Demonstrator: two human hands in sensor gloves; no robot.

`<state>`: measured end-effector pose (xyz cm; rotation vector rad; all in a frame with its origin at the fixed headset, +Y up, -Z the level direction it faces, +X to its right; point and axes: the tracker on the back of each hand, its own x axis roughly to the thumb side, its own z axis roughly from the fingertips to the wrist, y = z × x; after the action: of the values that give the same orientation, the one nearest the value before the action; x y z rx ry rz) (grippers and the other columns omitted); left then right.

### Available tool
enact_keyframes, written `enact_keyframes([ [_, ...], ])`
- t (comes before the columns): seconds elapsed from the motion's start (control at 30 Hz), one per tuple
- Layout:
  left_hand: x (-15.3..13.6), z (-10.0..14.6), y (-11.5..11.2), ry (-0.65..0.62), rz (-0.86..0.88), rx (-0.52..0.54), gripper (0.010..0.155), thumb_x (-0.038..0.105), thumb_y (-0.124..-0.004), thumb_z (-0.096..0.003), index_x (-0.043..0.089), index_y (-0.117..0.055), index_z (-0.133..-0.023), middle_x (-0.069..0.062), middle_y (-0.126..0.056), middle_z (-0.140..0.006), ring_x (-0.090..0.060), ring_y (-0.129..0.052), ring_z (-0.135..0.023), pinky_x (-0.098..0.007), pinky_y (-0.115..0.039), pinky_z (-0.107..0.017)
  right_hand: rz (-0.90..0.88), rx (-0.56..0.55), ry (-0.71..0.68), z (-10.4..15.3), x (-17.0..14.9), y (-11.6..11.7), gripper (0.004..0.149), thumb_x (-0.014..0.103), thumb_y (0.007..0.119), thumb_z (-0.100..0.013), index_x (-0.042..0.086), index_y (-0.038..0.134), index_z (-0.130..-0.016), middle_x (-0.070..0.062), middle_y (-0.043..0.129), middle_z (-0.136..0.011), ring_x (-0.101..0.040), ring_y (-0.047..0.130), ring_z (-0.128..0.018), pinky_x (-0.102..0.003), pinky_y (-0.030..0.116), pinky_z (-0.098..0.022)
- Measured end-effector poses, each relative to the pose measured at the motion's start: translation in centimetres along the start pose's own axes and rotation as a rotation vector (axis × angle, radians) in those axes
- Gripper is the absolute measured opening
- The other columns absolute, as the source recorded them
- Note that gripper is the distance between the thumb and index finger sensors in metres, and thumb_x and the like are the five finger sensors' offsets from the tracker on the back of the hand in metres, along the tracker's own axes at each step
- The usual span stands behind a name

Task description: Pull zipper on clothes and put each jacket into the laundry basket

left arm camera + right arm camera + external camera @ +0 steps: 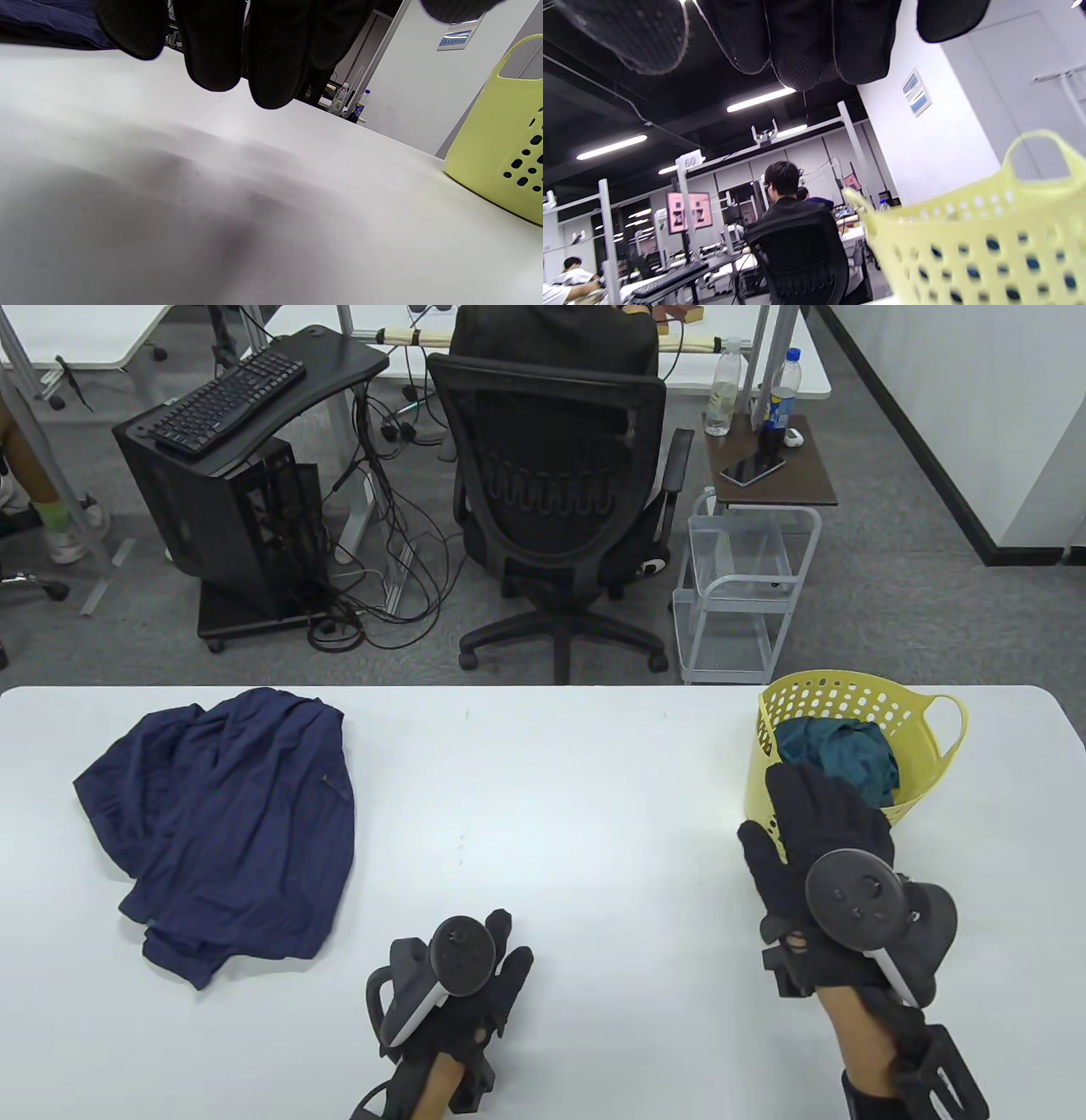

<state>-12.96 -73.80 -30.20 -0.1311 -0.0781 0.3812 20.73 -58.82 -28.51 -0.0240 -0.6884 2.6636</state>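
A navy blue jacket (229,831) lies crumpled on the left of the white table (551,814). At the right stands a yellow laundry basket (920,712) with a teal garment (840,755) inside. My right hand (819,823) hovers above the basket's near side, fingers straight, holding nothing. My left hand (501,959) is low over the table near its front middle, fingers loosely extended and empty. The left wrist view shows the basket (500,156) at the right, my fingers (263,63) above bare table, and the jacket (46,21) at the far left. In the right wrist view the basket's rim (975,220) sits below my fingers (797,51).
Behind the table stand a black office chair (560,500) with a person seated in it, a small wire cart (738,594) and a computer stand with a keyboard (229,398). The table's far edge runs just behind the jacket and basket.
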Motion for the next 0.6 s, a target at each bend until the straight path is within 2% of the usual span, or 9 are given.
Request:
enact_keyframes([
  [0.03,0.0,0.0,-0.1,0.0,-0.003,-0.003,0.071,0.064,-0.063,-0.041,0.027,-0.069,-0.101,-0.005,-0.09,-0.098,-0.038,-0.083,-0.091,-0.061,-0.065,-0.063,0.0,0.018,-0.008,0.6,0.0,1.1,0.064,0.055,0.077,-0.049,0.03,0.061,-0.106,-0.003,0.07,-0.113,-0.045,0.071,-0.1,-0.069,0.054,-0.069],
  [0.17,0.2,-0.1,-0.4,-0.002,-0.018,-0.013,0.071,0.064,-0.063,-0.041,0.027,-0.069,-0.101,-0.005,-0.09,-0.098,-0.038,-0.083,-0.091,-0.061,-0.065,-0.063,0.05,0.225,-0.006,3.4,-0.9,8.8,0.066,0.056,0.076,-0.049,0.033,0.056,-0.107,-0.002,0.067,-0.114,-0.045,0.071,-0.1,-0.067,0.057,-0.069],
  [0.27,0.2,-0.2,-0.6,-0.002,-0.029,-0.022,0.07,0.064,-0.063,-0.041,0.027,-0.069,-0.1,-0.005,-0.09,-0.098,-0.038,-0.083,-0.091,-0.061,-0.065,-0.063,0.075,0.269,-0.021,4.7,-1.6,12.8,0.066,0.057,0.076,-0.048,0.033,0.056,-0.107,-0.002,0.068,-0.113,-0.044,0.073,-0.099,-0.066,0.059,-0.068],
  [0.33,0.2,-0.3,-0.6,0.0,-0.032,-0.026,0.07,0.064,-0.063,-0.0409,0.027,-0.069,-0.1,-0.005,-0.09,-0.098,-0.038,-0.084,-0.091,-0.061,-0.065,-0.063,0.09,0.278,-0.024,5.4,-2.0,14.4,0.067,0.058,0.075,-0.048,0.033,0.056,-0.106,-0.001,0.068,-0.113,-0.043,0.074,-0.098,-0.065,0.06,-0.068],
  [0.43,0.0,-0.5,-0.6,0.012,-0.034,-0.032,0.07,0.064,-0.063,-0.0409,0.028,-0.069,-0.1,-0.005,-0.09,-0.098,-0.038,-0.083,-0.091,-0.061,-0.065,-0.063,0.132,0.34,-0.03,5.7,-2.2,15.2,0.066,0.058,0.075,-0.048,0.033,0.055,-0.106,0.0,0.068,-0.113,-0.042,0.074,-0.098,-0.065,0.059,-0.068],
  [0.6,0.0,-0.6,-0.8,0.021,-0.037,-0.033,0.07,0.064,-0.063,-0.0408,0.028,-0.07,-0.1,-0.005,-0.09,-0.098,-0.038,-0.084,-0.091,-0.061,-0.065,-0.063,0.128,0.3,-0.035,6.5,-2.7,14.8,0.066,0.057,0.075,-0.048,0.033,0.056,-0.106,-0.001,0.069,-0.112,-0.042,0.074,-0.098,-0.065,0.06,-0.068],
])
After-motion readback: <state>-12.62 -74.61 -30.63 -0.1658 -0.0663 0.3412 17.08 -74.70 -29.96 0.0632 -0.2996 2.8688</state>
